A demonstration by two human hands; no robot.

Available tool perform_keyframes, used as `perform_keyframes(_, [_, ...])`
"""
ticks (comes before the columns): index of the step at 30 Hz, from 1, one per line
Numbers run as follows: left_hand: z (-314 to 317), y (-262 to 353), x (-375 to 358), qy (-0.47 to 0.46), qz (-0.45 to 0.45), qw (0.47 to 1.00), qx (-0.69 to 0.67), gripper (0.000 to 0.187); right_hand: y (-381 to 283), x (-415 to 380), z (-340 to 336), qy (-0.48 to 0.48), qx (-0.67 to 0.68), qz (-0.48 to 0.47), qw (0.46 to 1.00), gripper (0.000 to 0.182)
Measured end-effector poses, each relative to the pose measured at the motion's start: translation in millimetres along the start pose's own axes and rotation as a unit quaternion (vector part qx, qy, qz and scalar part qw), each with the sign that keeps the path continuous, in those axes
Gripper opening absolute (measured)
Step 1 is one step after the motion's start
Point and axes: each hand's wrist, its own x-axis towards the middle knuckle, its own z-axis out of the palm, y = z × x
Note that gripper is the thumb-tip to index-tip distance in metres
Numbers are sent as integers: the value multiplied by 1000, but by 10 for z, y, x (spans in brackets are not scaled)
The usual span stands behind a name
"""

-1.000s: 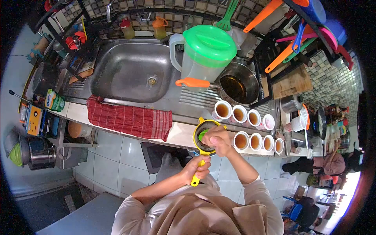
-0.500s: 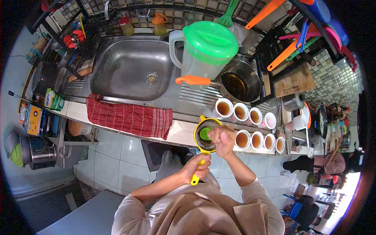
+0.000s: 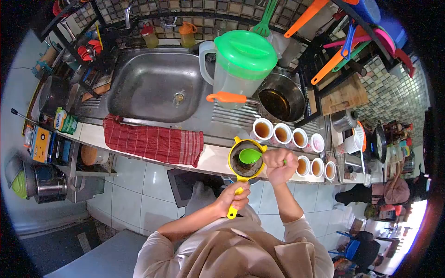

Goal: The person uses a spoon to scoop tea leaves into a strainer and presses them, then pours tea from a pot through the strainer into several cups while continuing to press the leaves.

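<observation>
My left hand (image 3: pixel 235 197) grips the handle of a yellow strainer (image 3: pixel 244 163) held over the counter's front edge. My right hand (image 3: pixel 279 166) is closed on the handle of a green spoon (image 3: pixel 251 155), whose bowl rests inside the strainer. Just right of the strainer stand two rows of white cups (image 3: pixel 282 134) filled with brown tea; my right hand covers the nearest one in the front row.
A steel sink (image 3: pixel 155 85) lies behind, with a red striped cloth (image 3: pixel 153 141) over its front. A green-lidded jug (image 3: pixel 241 65) and an orange-handled pan (image 3: pixel 277 99) stand on the drainboard. Utensils hang at right above a wooden board (image 3: pixel 345 97). A person sits far right.
My right hand has drawn back to the right, off the top of the strainer, uncovering the green spoon's bowl inside it. The left hand and strainer have stayed nearly still.
</observation>
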Motion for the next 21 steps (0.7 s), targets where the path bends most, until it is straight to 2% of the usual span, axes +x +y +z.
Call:
perform_keyframes(4, [35, 5, 2, 1, 4, 1000, -1, 22, -197, 81, 85, -31, -21, -29, 999, 43])
perform_keyframes(6, [39, 4, -3, 3, -1, 1000, 3, 22, -302, 143, 83, -128, -20, 6, 992, 48])
perform_keyframes(7, [31, 3, -3, 3, -1, 1000, 3, 22, -309, 155, 68, -128, -20, 6, 992, 48])
perform_keyframes(9, [13, 6, -2, -8, -7, 1000, 3, 23, -315, 174, 49, -196, -30, 48, 979, 47])
perform_keyframes(15, [13, -9, -1, 0, -3, 1000, 17, 24, -175, 149, -7, -232, -63, 87, 967, 43])
perform_keyframes(18, [37, 7, -10, 6, -6, 1000, 17, 24, -139, 165, 22, -212, -100, 69, 970, 44])
perform_keyframes(21, [30, 13, -16, 2, -4, 1000, 12, 25, -166, 178, 43, -211, -76, 49, 973, 44])
